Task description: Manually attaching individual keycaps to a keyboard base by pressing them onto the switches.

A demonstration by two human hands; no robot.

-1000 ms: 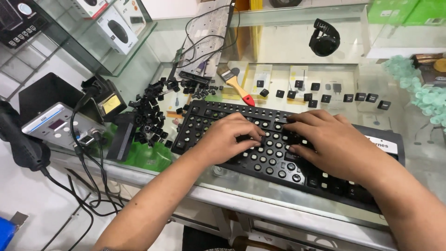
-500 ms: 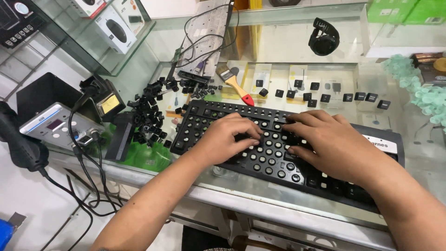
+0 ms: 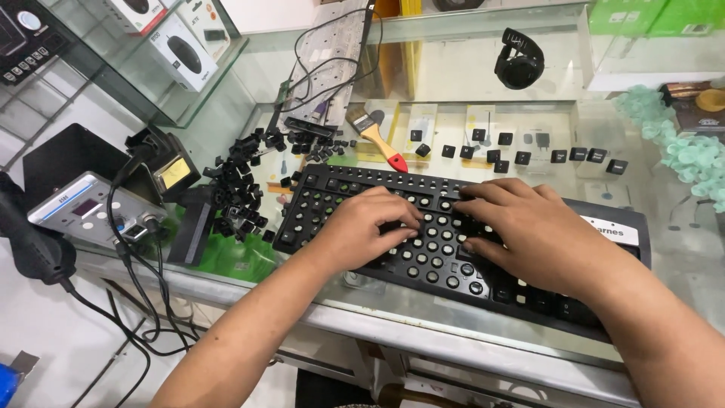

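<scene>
A black keyboard (image 3: 355, 198) with its keycaps off lies slantwise on the glass worktop (image 3: 680, 249), its near end to the left and its far end running off to the right under the forearm; both hands rest on top of it, palms down. The left hand (image 3: 362, 230) lies over the middle of the bare switch field, fingers curled and pressed onto the board, holding nothing that can be seen; the right hand (image 3: 529, 230) lies just to its right, fingers spread and pointing left, the fingertips (image 3: 464, 205) close to those of the left hand; whether they pinch anything small cannot be told. A heap of loose black keycaps (image 3: 238, 189) lies left of the keyboard; a row of single keycaps (image 3: 521, 157) and a wooden-handled brush (image 3: 375, 136) lie beyond it; a soldering station (image 3: 83, 208) stands at the far left.
</scene>
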